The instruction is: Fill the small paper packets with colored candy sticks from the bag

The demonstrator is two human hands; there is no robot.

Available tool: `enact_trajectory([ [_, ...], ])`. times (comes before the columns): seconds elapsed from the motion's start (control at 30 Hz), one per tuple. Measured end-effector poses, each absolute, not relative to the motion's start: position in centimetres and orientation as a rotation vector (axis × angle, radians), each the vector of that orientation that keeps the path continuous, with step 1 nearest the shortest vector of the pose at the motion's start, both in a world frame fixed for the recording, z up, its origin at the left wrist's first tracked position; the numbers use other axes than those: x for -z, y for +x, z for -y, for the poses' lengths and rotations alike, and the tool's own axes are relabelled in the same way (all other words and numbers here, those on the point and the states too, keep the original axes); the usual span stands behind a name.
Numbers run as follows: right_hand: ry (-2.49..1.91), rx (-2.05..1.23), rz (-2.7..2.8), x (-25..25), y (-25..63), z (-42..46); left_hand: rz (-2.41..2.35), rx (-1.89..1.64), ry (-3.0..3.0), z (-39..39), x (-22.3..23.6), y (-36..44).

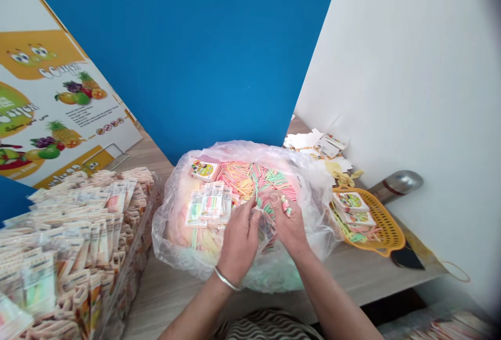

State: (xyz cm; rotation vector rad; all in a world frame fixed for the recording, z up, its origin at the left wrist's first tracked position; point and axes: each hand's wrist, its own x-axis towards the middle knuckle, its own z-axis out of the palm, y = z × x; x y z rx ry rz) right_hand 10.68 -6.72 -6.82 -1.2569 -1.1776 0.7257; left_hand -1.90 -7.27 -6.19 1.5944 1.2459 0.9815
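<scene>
A large clear plastic bag (176,256) lies open on the table, full of thin pink, green and yellow sticks (238,175). Over it, my left hand (240,233) has its thumb and fingers closed on the edge of a small clear packet (266,228). My right hand (288,225) is beside it, fingers curled round a little bunch of coloured sticks (286,205) whose ends poke out. Left of my hands, several filled packets (211,202) are piled on the loose sticks, with a printed packet (204,169) behind them.
On the left stands a clear bin (129,272) crammed with filled packets. A yellow basket (385,225) with packets and sticks sits right, near a metal bottle (403,182). Paper cards (313,144) lie behind it. A printed carton (70,110) and blue panel (235,58) stand behind.
</scene>
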Motion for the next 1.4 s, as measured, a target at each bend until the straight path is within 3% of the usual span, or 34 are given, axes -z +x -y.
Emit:
enact_trajectory([
  [0.17,-1.316,-0.795,1.009,6.9,11.9,6.8,-1.66,-0.495,2.427,7.3,7.0,-3.0],
  [0.33,-1.431,-0.742,1.042,7.1,12.7,7.1,-1.696,-0.542,2.458,6.5,7.3,-2.8],
  [0.53,-1.395,-0.871,1.137,7.6,13.6,7.5,-1.472,-0.873,2.258,6.3,6.5,-3.6],
  [0.77,-1.429,-0.863,1.564,6.9,13.8,8.3,-1.359,-0.849,1.84,6.3,6.5,-4.1],
  [0.97,-1.344,-0.856,1.151,6.0,13.4,7.5,-1.369,-0.939,1.575,6.2,7.4,-4.0],
  [1.13,-1.065,-1.082,0.838,4.2,11.4,6.6,-1.303,-0.919,1.485,6.3,7.0,-3.6],
  [1.4,-1.16,-1.21,0.936,4.7,9.8,6.4,-1.242,-0.902,1.425,6.3,6.4,-3.9],
])
